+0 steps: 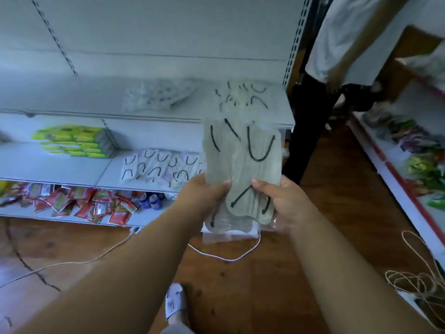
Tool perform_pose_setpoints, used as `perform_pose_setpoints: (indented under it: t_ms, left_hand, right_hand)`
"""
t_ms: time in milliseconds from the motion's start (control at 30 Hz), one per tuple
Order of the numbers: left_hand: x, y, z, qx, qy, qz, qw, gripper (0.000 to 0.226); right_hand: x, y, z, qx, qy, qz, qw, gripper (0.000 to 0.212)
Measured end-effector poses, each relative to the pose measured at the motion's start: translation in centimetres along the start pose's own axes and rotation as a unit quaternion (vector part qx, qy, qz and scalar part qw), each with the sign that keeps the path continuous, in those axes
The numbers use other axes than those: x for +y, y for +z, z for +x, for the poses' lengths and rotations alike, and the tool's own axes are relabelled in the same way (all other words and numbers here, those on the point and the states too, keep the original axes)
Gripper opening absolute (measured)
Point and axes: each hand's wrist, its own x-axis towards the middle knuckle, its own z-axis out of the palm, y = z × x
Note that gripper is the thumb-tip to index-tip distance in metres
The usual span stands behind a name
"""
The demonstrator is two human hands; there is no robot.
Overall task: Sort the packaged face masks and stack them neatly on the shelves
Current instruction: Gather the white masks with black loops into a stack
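I have one view only, a wide-angle head camera. It looks forward and down from standing height, close over both forearms, toward the white shelving [144,97] from 9 to 12 o'clock; wooden floor [240,285] fills 6 o'clock.

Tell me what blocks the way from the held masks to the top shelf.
Nothing visible does. Both hands, left and right, grip the masks just before the top shelf, whose front lies bare between two mask piles.
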Motion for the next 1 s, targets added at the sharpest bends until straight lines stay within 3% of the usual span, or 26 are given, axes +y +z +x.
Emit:
perform_pose_setpoints:
  t_ms: [167,367,600,733,833,1000]
  left_hand:
    - [6.3,1.9,-1.0,0.037,0.045,-0.054,0.997,0.010]
    - [12.4,1.4,0.3,0.057,0.134,-0.032,0.989,0.012]
    - [21.0,-1.5,4.1,0.038,0.259,-0.039,0.964,0.017]
    - [25.6,-1.9,6.1,0.047,0.309,-0.015,0.950,0.017]
    - [29.4,-1.2,7.7,0.060,0.329,0.006,0.942,0.018]
    - [38.1,0.4,13.0,0.084,0.380,0.039,0.920,0.027]
  right_hand:
    - [-6.5,0.3,-1.1,0.042,-0.093,-0.023,0.995,0.019]
    - [-11.7,3.7,-0.3,-0.005,-0.185,-0.034,0.982,0.025]
    - [-18.9,8.6,2.6,0.040,-0.262,-0.031,0.964,0.012]
    - [-23.1,11.2,3.7,0.097,-0.335,-0.082,0.933,0.009]
    - [-26.9,12.6,4.4,0.168,-0.357,-0.186,0.900,0.020]
    - [-36.3,14.3,7.3,0.166,-0.406,-0.247,0.864,0.026]
